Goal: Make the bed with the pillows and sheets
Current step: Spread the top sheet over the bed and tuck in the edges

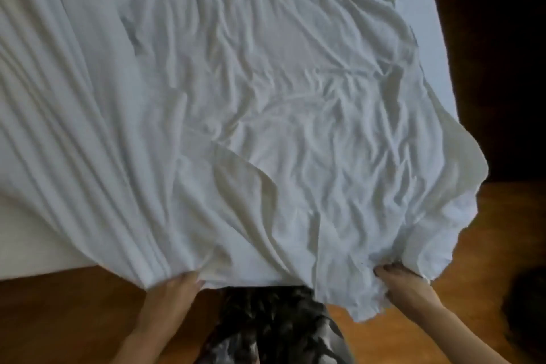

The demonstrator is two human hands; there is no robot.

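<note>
Your left hand and right hand each grip the near edge of the wrinkled white sheet spread over the bed.

Sheet lies on bed, overhanging floor.

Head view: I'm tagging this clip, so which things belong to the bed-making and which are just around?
Job: white sheet; mattress; left hand and right hand gripping the sheet's near edge.
Around: wooden floor; dark patterned trousers.
</note>
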